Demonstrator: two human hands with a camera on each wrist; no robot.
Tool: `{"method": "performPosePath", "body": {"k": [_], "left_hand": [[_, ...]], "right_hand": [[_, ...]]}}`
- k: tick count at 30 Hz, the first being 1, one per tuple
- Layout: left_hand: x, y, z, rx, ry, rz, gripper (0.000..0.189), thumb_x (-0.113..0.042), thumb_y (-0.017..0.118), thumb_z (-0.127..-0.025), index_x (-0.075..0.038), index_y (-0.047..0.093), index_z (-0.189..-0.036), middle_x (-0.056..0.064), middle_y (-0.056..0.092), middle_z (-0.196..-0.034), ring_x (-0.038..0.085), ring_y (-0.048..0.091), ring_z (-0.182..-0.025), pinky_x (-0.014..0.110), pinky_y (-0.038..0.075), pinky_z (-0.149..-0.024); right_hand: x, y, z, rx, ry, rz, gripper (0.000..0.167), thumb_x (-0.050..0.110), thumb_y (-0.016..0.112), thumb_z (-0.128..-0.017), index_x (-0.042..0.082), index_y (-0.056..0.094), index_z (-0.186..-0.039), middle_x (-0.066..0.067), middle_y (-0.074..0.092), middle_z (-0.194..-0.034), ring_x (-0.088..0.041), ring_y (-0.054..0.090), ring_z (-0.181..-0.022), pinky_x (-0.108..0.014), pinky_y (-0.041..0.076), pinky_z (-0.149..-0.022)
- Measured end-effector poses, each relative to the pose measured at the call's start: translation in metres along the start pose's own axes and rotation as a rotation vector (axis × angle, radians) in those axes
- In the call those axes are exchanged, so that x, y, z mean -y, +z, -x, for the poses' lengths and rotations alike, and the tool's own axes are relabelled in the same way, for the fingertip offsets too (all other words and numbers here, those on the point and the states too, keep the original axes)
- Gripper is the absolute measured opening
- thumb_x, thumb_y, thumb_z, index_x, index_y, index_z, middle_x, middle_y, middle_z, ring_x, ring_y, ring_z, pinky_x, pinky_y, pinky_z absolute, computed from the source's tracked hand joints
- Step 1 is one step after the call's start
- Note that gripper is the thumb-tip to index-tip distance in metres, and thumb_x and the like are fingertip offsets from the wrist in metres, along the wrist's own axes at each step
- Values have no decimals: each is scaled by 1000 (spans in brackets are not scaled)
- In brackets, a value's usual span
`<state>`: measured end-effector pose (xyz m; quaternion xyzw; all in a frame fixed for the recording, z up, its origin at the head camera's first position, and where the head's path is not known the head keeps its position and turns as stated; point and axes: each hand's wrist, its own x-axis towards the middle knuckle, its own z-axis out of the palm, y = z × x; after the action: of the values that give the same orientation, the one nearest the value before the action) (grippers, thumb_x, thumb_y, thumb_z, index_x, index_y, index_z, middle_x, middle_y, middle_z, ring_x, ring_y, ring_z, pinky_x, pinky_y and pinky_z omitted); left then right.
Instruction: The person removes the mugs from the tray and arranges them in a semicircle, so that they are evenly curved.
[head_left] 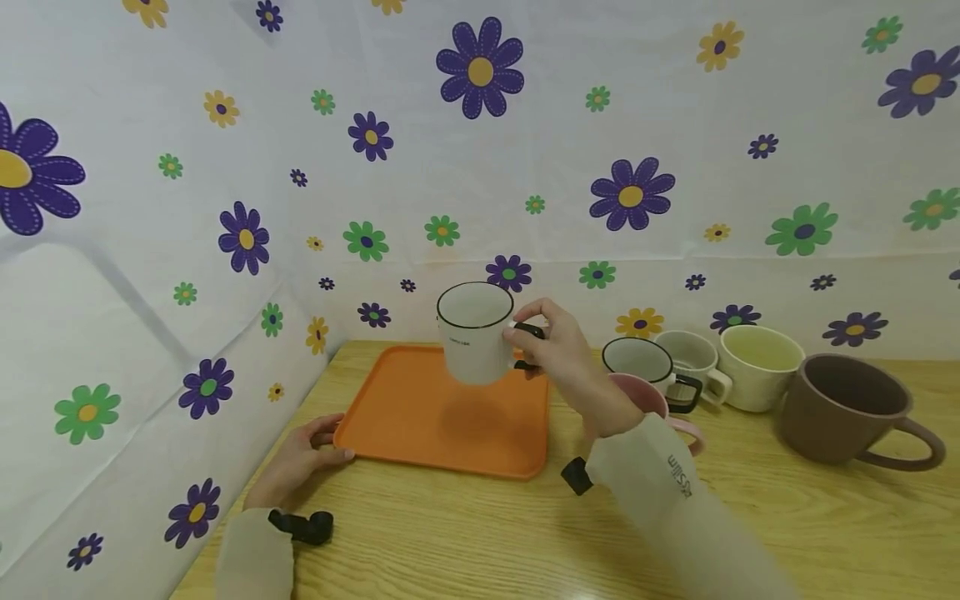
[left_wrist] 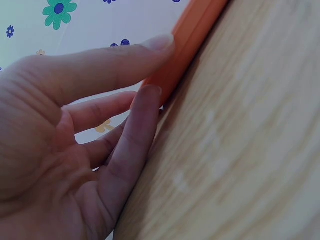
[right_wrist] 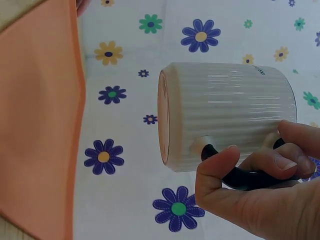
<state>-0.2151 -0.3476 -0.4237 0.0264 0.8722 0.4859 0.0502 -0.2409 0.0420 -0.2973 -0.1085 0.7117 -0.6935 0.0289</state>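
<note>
A white mug with a dark rim hangs upright above the orange tray, its shadow falling on the tray. My right hand grips the mug's black handle, fingers curled round it in the right wrist view. At the tray's near left corner, my left hand pinches the rim between thumb and fingers. In the left wrist view the thumb lies along the orange edge, with a fingertip close below it.
Right of the tray stand a pink mug, partly hidden by my right wrist, a white dark-rimmed mug, a pale grey cup, a cream cup and a big brown mug. Flower-printed cloth backs the wooden table.
</note>
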Motion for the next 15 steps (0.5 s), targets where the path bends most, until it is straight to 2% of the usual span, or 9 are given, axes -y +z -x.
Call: {"method": "performPosePath", "body": {"k": [4,11,15], "left_hand": [[0,1,0,2,-3,-1,75,-12,78,-90,12,38,-149,29,55,-137,36,59,-117,19,47,-85],[0,0,1,-6,-31,-15,75,-13,78,-90,11,38,-150,28,54,-138,35,59,-118,19,45,-87],[-1,0,0,-4,-26,-18,76,-13,78,-90,12,37,-150,29,54,-137,36,58,-118,19,45,-87]], "right_hand": [[5,-10,2,-11,8,31,21,6,60,-102,3,47,-118,-7,44,-77,-19,43,-68,-28,49,-61],[9,-25,5,-41,-8,104,23,7,61,-102,2,47,-119,-4,41,-68,-19,43,-69,-30,52,-64],[10,-34,10,-41,-1,111,23,8,60,-103,3,46,-121,-4,40,-70,-20,43,-71,-31,52,-66]]}}
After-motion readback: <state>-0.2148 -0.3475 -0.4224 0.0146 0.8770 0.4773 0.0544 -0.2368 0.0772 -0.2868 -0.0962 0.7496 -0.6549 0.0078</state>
